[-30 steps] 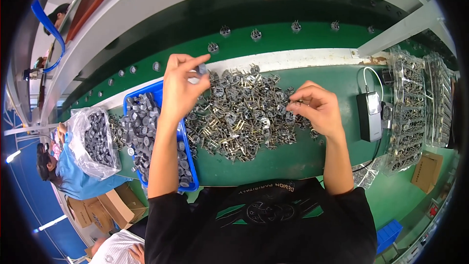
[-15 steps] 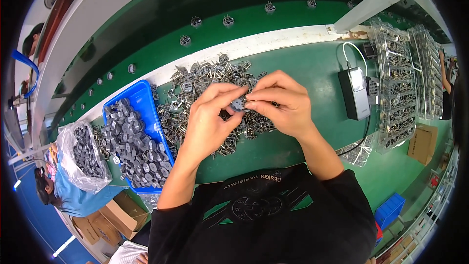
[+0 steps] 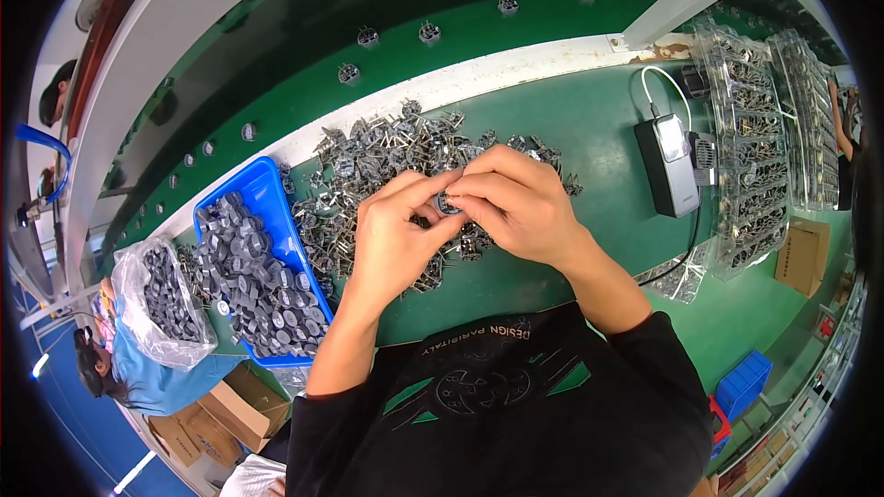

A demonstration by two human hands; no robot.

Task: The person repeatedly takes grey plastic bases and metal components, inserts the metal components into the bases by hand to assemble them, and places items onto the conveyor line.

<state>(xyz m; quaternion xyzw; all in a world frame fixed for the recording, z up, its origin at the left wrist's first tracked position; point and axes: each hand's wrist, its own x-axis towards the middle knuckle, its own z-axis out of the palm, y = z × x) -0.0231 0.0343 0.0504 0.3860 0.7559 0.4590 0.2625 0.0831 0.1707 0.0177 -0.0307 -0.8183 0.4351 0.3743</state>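
Observation:
Between my two hands is a small round grey plastic part (image 3: pixel 446 206), mostly covered by fingers. My left hand (image 3: pixel 398 228) pinches it from the left with thumb and forefinger. From the right, the fingertips of my right hand (image 3: pixel 512 198) are closed on its upper edge; a small piece there is too hidden to name. Behind and beneath both hands spreads a heap of small grey parts with metal pins (image 3: pixel 368 149). Left of the heap, a blue tray (image 3: pixel 269 186) holds many round dark grey caps (image 3: pixel 267 290).
A clear bag of grey caps (image 3: pixel 170 299) lies left of the tray. To the right are a black-and-silver power bank (image 3: pixel 670 170) with a white cable and stacked clear blister trays (image 3: pixel 750 147) of parts. Beyond the white rail (image 3: pixel 516 76), a green belt (image 3: pixel 479 26) carries spaced round parts.
My hands have dropped slightly toward me, and the right fingers have curled closer over the grey part. The left hand keeps its pinch.

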